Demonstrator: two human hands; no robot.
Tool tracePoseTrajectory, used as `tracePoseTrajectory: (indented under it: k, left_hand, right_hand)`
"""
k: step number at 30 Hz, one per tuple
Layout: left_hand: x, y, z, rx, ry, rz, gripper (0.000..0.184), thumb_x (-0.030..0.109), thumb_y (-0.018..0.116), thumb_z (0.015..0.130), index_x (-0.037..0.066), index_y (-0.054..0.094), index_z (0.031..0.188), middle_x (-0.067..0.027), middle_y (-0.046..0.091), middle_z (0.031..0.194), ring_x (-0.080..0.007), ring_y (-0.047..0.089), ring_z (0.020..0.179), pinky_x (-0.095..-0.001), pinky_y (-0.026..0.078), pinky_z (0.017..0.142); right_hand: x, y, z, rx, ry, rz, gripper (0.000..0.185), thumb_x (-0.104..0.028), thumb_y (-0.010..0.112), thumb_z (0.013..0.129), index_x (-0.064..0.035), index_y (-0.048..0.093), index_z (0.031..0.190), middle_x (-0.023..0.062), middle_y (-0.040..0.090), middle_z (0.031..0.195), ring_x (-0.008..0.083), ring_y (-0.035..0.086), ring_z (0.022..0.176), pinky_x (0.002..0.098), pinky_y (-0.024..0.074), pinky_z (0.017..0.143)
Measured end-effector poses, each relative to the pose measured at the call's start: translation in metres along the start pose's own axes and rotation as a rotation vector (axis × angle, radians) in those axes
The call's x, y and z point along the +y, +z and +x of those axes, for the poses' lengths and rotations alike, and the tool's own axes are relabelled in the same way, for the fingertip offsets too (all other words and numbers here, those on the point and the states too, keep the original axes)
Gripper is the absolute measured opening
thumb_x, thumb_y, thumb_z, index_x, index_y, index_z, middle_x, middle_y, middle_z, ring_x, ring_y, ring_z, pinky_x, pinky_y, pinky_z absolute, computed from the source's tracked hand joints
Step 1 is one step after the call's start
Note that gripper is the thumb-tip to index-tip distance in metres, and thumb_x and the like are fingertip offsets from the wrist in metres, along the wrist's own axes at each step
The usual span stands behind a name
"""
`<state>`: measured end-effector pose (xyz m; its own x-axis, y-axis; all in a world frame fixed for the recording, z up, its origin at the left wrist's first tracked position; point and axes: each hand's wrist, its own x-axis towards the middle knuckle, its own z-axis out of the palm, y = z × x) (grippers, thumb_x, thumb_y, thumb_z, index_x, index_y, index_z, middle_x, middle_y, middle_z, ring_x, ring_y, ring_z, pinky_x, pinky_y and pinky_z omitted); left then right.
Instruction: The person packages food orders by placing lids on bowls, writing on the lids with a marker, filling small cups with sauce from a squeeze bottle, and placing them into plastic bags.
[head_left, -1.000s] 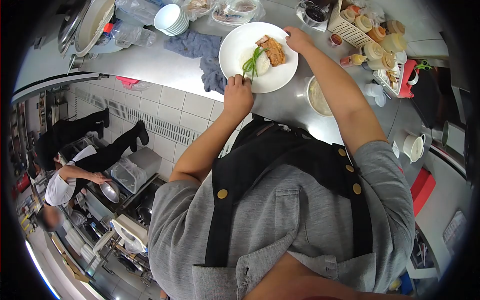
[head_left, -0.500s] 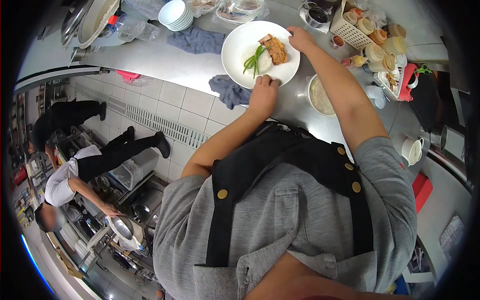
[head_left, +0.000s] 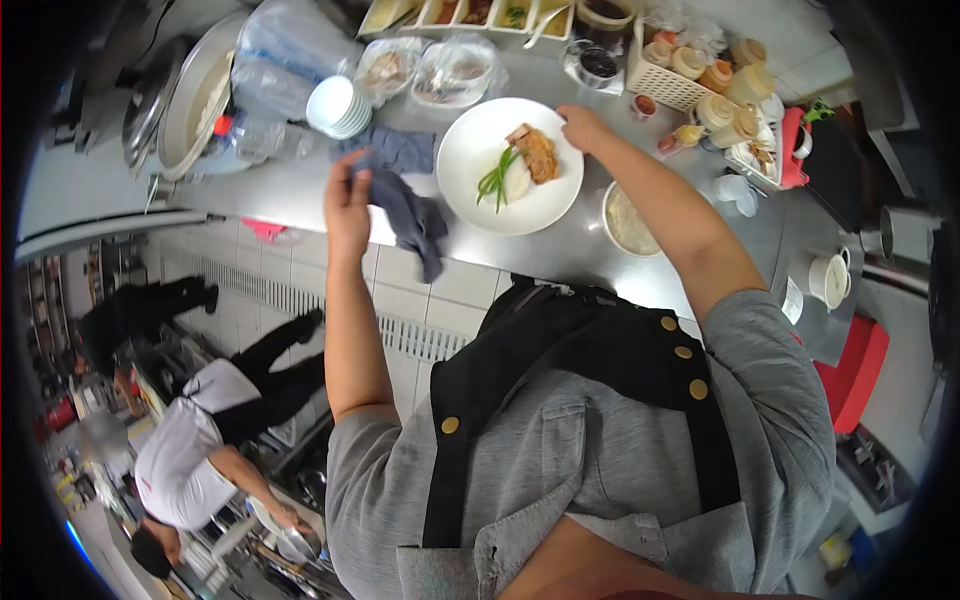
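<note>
A white plate (head_left: 462,205) sits on the steel counter, bearing white rice (head_left: 517,181), green stalks (head_left: 495,182) and browned sliced meat (head_left: 541,157). My right hand (head_left: 583,130) grips the plate's rim at the upper right, fingers partly hidden. To the plate's left, my left hand (head_left: 348,205) pinches a dark grey cloth (head_left: 408,222), which trails to the right and hangs past the counter's front edge. Just beyond this hand lies a second grey-blue cloth (head_left: 405,148), beside stacked white bowls (head_left: 338,108).
A container of pale contents (head_left: 630,222) stands under my right forearm. Sauce bottles fill a basket (head_left: 668,85) at the back right. Wrapped trays (head_left: 455,75) and a plastic bottle (head_left: 262,138) lie at the back left. Co-workers (head_left: 190,450) stand behind, across the floor.
My left hand has left the plate's near rim and moved left, and the dark cloth has shifted left with it. My right hand stays at the plate's rim.
</note>
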<state>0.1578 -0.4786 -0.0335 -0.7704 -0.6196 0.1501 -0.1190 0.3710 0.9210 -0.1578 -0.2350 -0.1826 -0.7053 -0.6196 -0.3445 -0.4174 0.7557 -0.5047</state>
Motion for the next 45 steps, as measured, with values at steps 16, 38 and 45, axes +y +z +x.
tracePoseTrajectory:
  k: [16,38,45]
  left_hand:
    - [-0.120,0.027,0.056,-0.484,-0.022,0.927,0.050,0.006,0.063,0.082,0.015,0.063,0.131,-0.0195,0.044,0.149,-0.0407,0.038,0.139,-0.0485,0.031,0.114]
    - [0.120,0.121,0.040,-0.246,0.424,0.103,0.044,0.009,0.072,0.088,0.005,0.061,0.130,-0.0115,0.064,0.129,-0.0216,0.060,0.120,-0.0327,0.044,0.103]
    - [0.149,0.135,0.033,-0.418,0.480,-0.049,0.087,0.017,0.089,0.070,0.011,0.046,0.145,-0.0121,0.059,0.137,-0.0263,0.057,0.124,-0.0354,0.045,0.103]
  right_hand:
    - [0.110,-0.181,-0.125,0.983,0.135,-0.291,0.048,-0.010,0.070,0.076,-0.0195,0.062,0.122,0.0054,0.063,0.116,0.0305,0.051,0.119,0.0460,0.0454,0.097]
    - [-0.061,-0.256,-0.252,0.803,-0.330,-0.204,0.068,-0.022,0.085,0.069,-0.0211,0.056,0.131,0.0050,0.067,0.114,0.0269,0.068,0.098,0.0393,0.0554,0.080]
    - [-0.138,-0.184,-0.200,0.423,-0.631,0.460,0.085,-0.018,0.088,0.070,-0.0142,0.045,0.144,0.0075,0.062,0.117,0.0204,0.062,0.103,0.0341,0.0524,0.088]
